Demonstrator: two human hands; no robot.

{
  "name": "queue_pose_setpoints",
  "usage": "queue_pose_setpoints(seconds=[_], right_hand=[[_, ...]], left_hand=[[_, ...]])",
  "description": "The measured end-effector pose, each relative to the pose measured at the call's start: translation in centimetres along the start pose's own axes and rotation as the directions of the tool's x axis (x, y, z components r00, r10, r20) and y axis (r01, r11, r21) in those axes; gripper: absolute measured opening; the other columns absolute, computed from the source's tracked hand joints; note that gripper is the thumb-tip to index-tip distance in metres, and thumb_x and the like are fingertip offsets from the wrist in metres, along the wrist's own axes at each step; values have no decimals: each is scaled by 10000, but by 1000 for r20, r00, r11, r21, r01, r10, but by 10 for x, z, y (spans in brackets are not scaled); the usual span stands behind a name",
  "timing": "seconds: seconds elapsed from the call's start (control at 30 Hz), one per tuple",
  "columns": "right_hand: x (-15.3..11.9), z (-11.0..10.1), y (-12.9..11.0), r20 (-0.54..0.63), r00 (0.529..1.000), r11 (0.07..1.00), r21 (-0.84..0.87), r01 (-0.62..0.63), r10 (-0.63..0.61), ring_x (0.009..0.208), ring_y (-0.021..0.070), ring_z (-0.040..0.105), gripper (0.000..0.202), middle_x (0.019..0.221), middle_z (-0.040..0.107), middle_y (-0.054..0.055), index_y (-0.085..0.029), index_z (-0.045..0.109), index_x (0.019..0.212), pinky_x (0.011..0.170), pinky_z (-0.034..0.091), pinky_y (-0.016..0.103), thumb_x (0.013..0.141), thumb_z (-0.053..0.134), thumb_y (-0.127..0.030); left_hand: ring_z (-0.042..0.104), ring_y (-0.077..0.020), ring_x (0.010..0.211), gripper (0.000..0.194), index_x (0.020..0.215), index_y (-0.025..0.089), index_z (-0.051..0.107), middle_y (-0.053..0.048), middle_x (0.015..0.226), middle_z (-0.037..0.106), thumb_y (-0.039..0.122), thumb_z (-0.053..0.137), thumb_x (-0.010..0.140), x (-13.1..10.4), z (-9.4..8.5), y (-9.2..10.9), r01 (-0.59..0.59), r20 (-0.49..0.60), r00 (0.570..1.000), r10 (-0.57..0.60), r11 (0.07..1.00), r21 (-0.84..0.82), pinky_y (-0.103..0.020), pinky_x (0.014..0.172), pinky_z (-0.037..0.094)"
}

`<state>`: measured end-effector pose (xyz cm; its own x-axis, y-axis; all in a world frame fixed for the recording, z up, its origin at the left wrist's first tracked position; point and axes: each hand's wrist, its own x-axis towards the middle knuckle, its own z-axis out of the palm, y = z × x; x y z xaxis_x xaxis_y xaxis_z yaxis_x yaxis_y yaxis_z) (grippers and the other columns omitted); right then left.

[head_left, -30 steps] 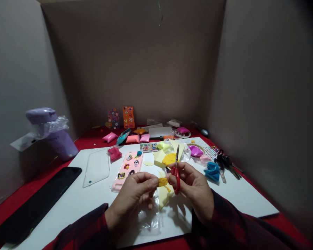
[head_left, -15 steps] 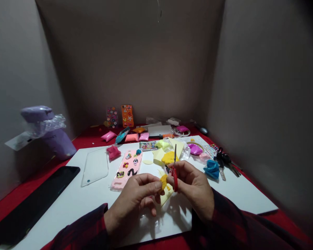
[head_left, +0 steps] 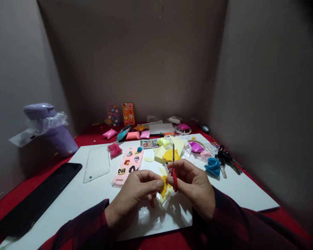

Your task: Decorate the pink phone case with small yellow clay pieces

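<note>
Between my two hands is a small flat piece of yellow clay (head_left: 164, 187). The thumb and fingers of my left hand (head_left: 135, 192) pinch its left side. My right hand (head_left: 194, 187) holds red-handled scissors (head_left: 174, 175) with the blades pointing up and away, and its fingertips also touch the clay's right edge. Beneath the clay lies a pale yellow sheet (head_left: 167, 197). A larger lump of yellow clay (head_left: 171, 155) rests just beyond my right fingers. Left of it, a pink phone case (head_left: 120, 177) carries several small clay decorations, partly behind my left hand.
On the white board (head_left: 247, 191) lie a clear phone case (head_left: 97, 165), clay packets in red (head_left: 114, 150), purple (head_left: 197, 147) and blue (head_left: 213, 167), and keys (head_left: 222, 158). A black phone-like slab (head_left: 39, 199) lies at the left edge. A wrapped purple container (head_left: 57, 135) stands far left.
The yellow clay piece has been turned between my fingers, and my left fingers have curled in closer beneath it. The scissors stay in my right hand. The camera view has shifted slightly.
</note>
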<state>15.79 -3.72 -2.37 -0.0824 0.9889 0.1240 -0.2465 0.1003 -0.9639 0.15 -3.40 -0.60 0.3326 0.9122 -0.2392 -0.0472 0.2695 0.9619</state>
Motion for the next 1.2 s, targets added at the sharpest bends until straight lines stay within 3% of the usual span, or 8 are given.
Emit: queue_pose_setpoints(seconds=[0.17, 0.3, 0.47, 0.7, 1.2], right_hand=[[-1, 2, -1, 22, 1000, 999, -51, 1, 1, 526, 90, 466, 323, 605, 537, -44, -175, 551, 845, 494, 364, 221, 627, 732, -330], [-3, 3, 3, 125, 990, 982, -186, -42, 66, 535, 95, 444, 298, 632, 518, -38, -175, 535, 849, 495, 348, 224, 640, 707, -299], [-5, 2, 10, 238, 964, 955, -294, -42, 115, 522, 86, 401, 192, 613, 473, -54, -181, 520, 842, 507, 331, 220, 681, 623, -189], [-4, 1, 17, 247, 960, 947, -318, -46, 130, 514, 91, 381, 200, 582, 448, -60, -187, 529, 826, 487, 301, 212, 655, 630, -219], [-4, 0, 8, 295, 941, 931, -362, -49, 164, 528, 86, 354, 185, 608, 440, -55, -171, 502, 847, 496, 282, 217, 693, 604, -193]], left_hand=[[446, -70, 448, 212, 686, 122, 612, 4, 592, 527, 318, 688, 656, 0, -2, -2, -62, -43, 997, 59, 995, -74, -201, 414, 397], [464, -79, 474, 215, 686, 123, 594, -2, 624, 519, 323, 671, 671, -1, -4, 0, -107, -126, 988, 92, 986, -124, -205, 416, 399], [482, -91, 531, 194, 705, 125, 587, -15, 658, 525, 306, 656, 691, -1, -6, 1, -166, -145, 979, 141, 971, -175, -193, 423, 393], [492, -102, 572, 174, 719, 127, 579, -21, 676, 527, 292, 634, 719, -3, -7, 1, -180, -134, 978, 157, 966, -183, -197, 434, 391], [499, -118, 590, 179, 715, 126, 572, -27, 663, 540, 299, 617, 725, -2, -6, 3, -179, -150, 976, 160, 977, -116, -204, 431, 395]])
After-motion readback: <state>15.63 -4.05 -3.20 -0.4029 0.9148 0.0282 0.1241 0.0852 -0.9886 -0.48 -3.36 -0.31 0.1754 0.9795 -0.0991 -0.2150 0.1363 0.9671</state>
